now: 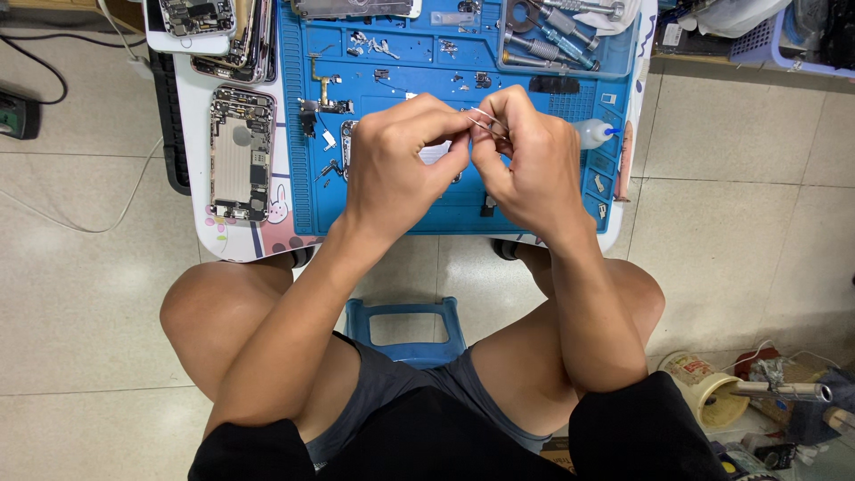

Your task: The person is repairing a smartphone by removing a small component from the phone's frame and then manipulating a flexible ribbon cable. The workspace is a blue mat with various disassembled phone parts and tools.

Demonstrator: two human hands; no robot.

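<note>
Blue work mat (392, 200) on small table. Opened phone shell (239, 153) lies at its left edge. Left hand (401, 165) and right hand (525, 160) meet above mat, 2 fingertips each pinching metal tweezers (485, 122).

Counts on and around the counter

Two hands: left hand (405, 160) and right hand (525, 165), meeting over one blue mat (298, 178). One opened phone shell (240, 153) lies at the counter's left edge, one small squeeze bottle (592, 134) near its right edge. Several screwdrivers (552, 40), their number unclear, lie at the far right corner. One blue stool (405, 331) below.
</note>
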